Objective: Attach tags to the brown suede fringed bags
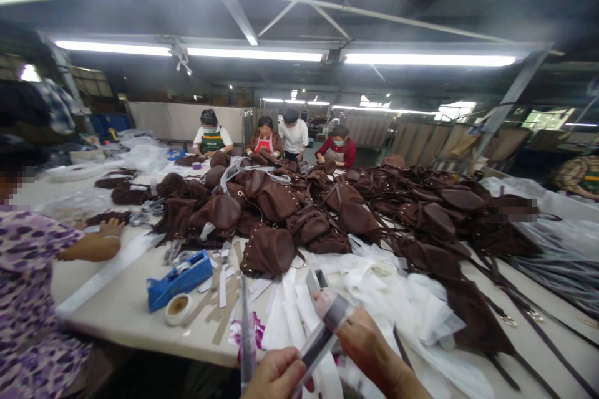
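My left hand (277,374) is at the bottom edge, fingers closed around the lower end of a grey strip (322,336). My right hand (369,349) pinches the same strip higher up, near its pale upper end (325,302). The strip slants up to the right between both hands. Beside my left hand a thin clear plastic sleeve (246,330) stands up from the table edge. White paper strips and sheets (374,280) lie on the table just beyond my hands. A brown bag (269,250) sits closest, at the front of a big heap.
A large heap of brown bags (355,206) covers the long table (116,305). A blue tape dispenser (180,279) and a tape roll (178,308) lie at the front left. A person in a purple top (28,299) sits on the left. Several workers (266,137) stand at the far end.
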A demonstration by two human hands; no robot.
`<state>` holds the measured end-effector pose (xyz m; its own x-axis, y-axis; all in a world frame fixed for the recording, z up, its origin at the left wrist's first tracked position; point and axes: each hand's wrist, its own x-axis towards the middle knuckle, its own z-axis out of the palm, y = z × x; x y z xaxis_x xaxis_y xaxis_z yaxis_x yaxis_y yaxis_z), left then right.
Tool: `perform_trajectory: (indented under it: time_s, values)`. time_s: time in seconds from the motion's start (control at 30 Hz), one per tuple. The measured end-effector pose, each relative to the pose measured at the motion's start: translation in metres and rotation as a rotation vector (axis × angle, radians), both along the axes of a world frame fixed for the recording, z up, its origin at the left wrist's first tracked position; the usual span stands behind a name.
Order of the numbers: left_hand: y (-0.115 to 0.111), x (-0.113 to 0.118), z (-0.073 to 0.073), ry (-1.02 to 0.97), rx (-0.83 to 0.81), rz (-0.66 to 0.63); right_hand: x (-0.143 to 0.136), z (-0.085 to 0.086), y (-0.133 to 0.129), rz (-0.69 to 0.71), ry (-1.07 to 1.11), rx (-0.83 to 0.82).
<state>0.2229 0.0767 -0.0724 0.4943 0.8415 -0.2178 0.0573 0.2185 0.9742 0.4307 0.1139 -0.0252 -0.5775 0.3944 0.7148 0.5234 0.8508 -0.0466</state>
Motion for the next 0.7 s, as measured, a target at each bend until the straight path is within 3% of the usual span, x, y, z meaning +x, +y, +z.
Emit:
perform_trajectory:
  time_s: [0.13,0.23,0.3,0.4,0.53,0.7]
  values:
    - [0.008,-0.016,0.032,-0.016,-0.172,0.046,-0.006,-0.014,-0.003,-0.071,-0.244,-0.181]
    - [0.022,-0.028,0.055,-0.077,-0.330,-0.086,-0.008,-0.017,-0.009,-0.138,-0.405,-0.249]
    - [0.034,-0.034,0.064,-0.158,-0.411,-0.171,-0.009,-0.009,-0.013,-0.125,-0.478,-0.266]
    - [0.049,-0.042,0.071,-0.208,-0.467,-0.288,-0.017,0.009,-0.017,-0.126,-0.574,-0.332]
    - [0.059,-0.049,0.070,-0.004,-0.429,-0.406,-0.028,0.030,-0.017,-0.165,-0.765,-0.435]
    - [0.050,-0.051,0.069,0.205,-0.338,-0.512,-0.023,0.028,-0.018,-0.137,-0.797,-0.457]
